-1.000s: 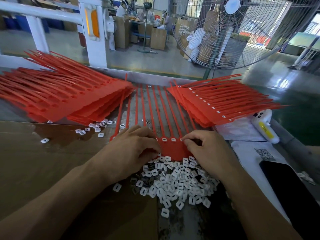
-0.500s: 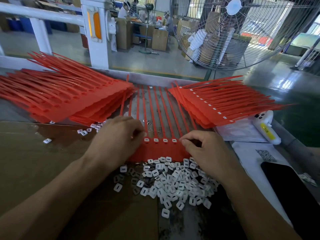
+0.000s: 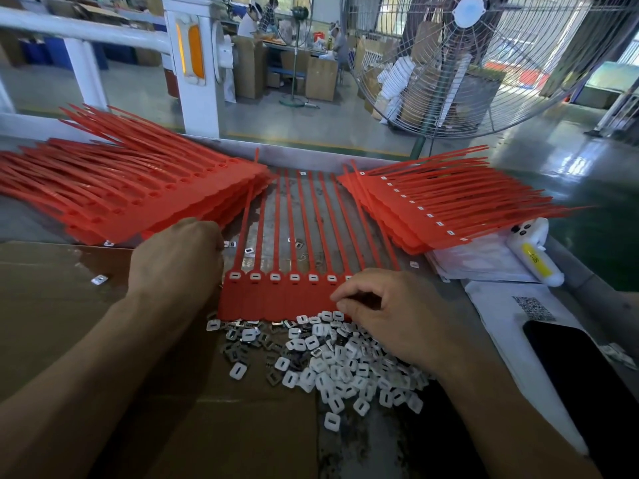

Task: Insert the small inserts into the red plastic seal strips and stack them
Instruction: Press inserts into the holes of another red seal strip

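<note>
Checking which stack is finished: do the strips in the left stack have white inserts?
No: the left stack shows empty red holes.

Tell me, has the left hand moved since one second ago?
Yes. The left hand went left and away from the person, off the seal strip sheet toward the left red stack, uncovering the inserts it hid.

bright, even daylight enters from the windows at the upper right, leaving pale glare on the glossy floor (image 3: 539, 157) and the wet-looking table (image 3: 294, 216), with only soft shadows under the left hand (image 3: 179, 257) and right hand (image 3: 390, 312). the wide-angle lens bows the white railing (image 3: 86, 31) and stretches the forearms at the lower edges. the far workshop is slightly soft, and the near corners blur.
</note>
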`<action>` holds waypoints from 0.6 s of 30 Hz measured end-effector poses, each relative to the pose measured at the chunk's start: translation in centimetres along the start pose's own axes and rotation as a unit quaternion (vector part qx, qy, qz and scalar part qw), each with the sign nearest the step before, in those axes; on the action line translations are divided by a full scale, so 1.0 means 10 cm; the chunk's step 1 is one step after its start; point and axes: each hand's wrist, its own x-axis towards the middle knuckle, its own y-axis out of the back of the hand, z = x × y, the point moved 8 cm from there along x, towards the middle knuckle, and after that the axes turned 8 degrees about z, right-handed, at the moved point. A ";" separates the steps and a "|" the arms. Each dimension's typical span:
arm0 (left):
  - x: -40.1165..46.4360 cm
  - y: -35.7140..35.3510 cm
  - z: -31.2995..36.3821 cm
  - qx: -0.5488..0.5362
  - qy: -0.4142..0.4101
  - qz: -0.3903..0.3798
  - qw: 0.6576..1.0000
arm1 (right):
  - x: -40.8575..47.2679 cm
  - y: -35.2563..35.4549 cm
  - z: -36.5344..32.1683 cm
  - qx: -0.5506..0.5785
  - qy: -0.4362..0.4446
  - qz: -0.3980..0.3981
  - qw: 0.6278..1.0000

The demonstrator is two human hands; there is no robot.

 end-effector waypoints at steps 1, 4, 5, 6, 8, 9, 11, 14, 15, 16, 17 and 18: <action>0.00 0.01 0.02 -0.020 -0.005 0.004 1.000 | 0.00 0.00 -0.01 0.002 0.002 -0.003 1.000; -0.04 0.05 0.20 -0.165 -0.044 0.008 0.985 | 0.00 -0.04 -0.07 0.008 0.017 -0.018 1.000; -0.07 0.05 0.31 -0.210 -0.068 -0.008 0.975 | 0.00 -0.06 -0.09 0.012 0.024 -0.023 0.999; -0.12 0.04 0.43 -0.238 -0.098 -0.029 0.966 | 0.00 -0.09 -0.11 0.018 0.029 -0.026 0.999; -0.22 0.01 0.63 -0.261 -0.157 -0.069 0.950 | 0.01 -0.14 -0.15 0.026 0.036 -0.031 0.999; -0.26 -0.01 0.70 -0.267 -0.179 -0.088 0.943 | 0.01 -0.17 -0.17 0.025 0.040 -0.033 0.998; -0.32 -0.03 0.78 -0.271 -0.215 -0.123 0.930 | 0.01 -0.21 -0.19 0.016 0.048 -0.034 0.998; -0.37 -0.07 0.81 -0.266 -0.246 -0.165 0.917 | 0.01 -0.22 -0.20 0.005 0.054 -0.028 0.998; -0.38 -0.07 0.81 -0.265 -0.249 -0.171 0.915 | 0.01 -0.22 -0.20 0.003 0.055 -0.026 0.998; -0.38 -0.07 0.81 -0.266 -0.251 -0.175 0.914 | 0.01 -0.22 -0.21 0.001 0.056 -0.025 0.998; -0.38 -0.08 0.81 -0.268 -0.251 -0.179 0.913 | 0.00 -0.22 -0.23 -0.003 0.059 -0.023 0.998; -0.38 -0.08 0.82 -0.271 -0.251 -0.184 0.911 | 0.00 -0.22 -0.24 -0.007 0.063 -0.023 0.998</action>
